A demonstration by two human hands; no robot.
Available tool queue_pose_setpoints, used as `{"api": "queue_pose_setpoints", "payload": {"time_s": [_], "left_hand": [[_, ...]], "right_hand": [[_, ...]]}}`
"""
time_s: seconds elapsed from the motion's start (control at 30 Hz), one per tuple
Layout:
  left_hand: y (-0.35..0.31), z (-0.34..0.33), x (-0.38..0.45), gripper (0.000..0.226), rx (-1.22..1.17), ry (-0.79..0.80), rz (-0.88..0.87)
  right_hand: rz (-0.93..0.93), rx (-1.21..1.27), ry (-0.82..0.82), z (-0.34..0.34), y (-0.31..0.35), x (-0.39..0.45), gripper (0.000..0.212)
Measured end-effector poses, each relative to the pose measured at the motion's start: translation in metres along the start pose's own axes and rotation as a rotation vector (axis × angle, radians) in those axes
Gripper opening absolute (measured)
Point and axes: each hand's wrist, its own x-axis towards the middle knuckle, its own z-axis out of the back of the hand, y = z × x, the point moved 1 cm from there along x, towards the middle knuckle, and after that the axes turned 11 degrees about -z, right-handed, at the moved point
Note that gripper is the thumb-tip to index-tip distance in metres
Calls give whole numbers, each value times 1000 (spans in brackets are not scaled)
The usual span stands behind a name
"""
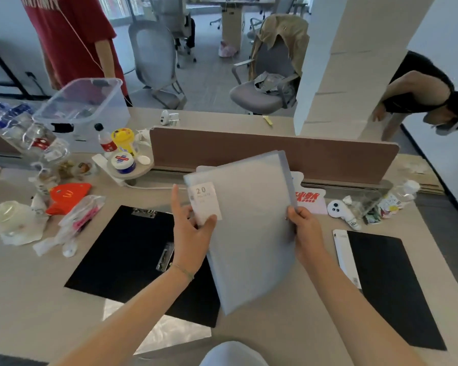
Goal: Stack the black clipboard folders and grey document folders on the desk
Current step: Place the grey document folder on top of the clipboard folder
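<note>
I hold a grey document folder [249, 228] tilted above the desk, with a white label reading "20" at its upper left. My left hand [191, 231] grips its left edge by the label. My right hand [306, 228] grips its right edge. A second grey sheet edge shows behind it at the top. A black clipboard folder [124, 254] with metal clips lies open on the desk under my left arm. Another black folder [391, 283] with a white label strip lies at the right.
Clutter fills the left of the desk [37, 299]: plastic bags, a red paper bag [69, 196], bottles, a clear bin [82, 101]. A brown divider [275, 151] stands behind the folder. A white controller [339, 210] and wrappers lie at the right. One person stands far left, another bends at right.
</note>
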Motion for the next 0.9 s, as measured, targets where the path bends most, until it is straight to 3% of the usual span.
{"api": "queue_pose_setpoints", "payload": {"time_s": [0.23, 0.4, 0.5, 0.7, 0.9], "left_hand": [[24, -89, -18, 76, 111, 254, 11], [41, -170, -30, 77, 112, 357, 93], [55, -214, -42, 74, 127, 414, 156], [85, -284, -70, 61, 176, 498, 263], [117, -342, -96, 65, 274, 544, 340]], "right_hand": [[52, -47, -325, 93, 19, -15, 19], [132, -344, -425, 167, 38, -33, 61], [112, -443, -499, 210, 42, -35, 74], [80, -594, -613, 292, 39, -22, 70], [21, -735, -678, 361, 26, 4, 68]]}}
